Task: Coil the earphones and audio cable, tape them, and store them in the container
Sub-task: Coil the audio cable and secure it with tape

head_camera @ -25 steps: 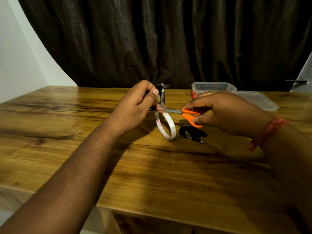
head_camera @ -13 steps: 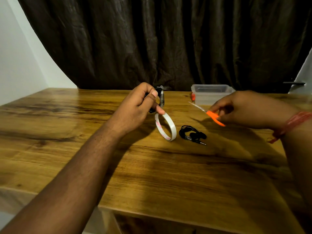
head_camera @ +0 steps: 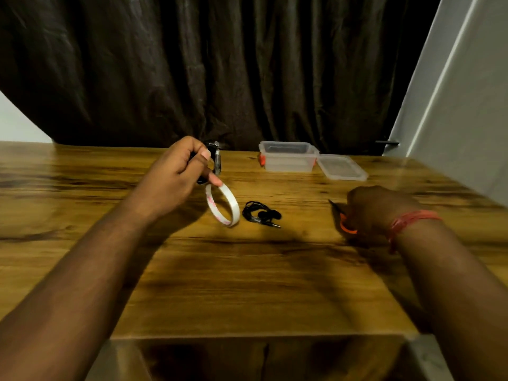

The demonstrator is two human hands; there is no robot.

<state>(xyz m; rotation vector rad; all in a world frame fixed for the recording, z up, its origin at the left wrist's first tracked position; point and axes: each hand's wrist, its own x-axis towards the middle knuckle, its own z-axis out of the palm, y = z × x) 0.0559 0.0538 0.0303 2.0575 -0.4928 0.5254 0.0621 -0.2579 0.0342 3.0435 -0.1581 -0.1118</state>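
Observation:
My left hand (head_camera: 178,174) is raised over the table and grips a coiled black audio cable (head_camera: 215,160) with a strip of clear tape on it. A white tape roll (head_camera: 222,205) hangs just below that hand. The coiled black earphones (head_camera: 261,215) lie on the wooden table (head_camera: 247,284), to the right of the roll. My right hand (head_camera: 376,213) is low at the table on the right, holding orange-handled scissors (head_camera: 345,225) whose blades point away to the upper left. The clear open container (head_camera: 287,156) stands at the back.
The container's clear lid (head_camera: 342,167) lies flat just right of the container. A dark curtain (head_camera: 220,67) hangs behind the table, and a pale wall (head_camera: 467,105) rises at the right. The table's near edge runs across the bottom.
My right hand has pulled the scissors away from the tape and swung right and down to the table. The left hand stays raised with the cable and the roll.

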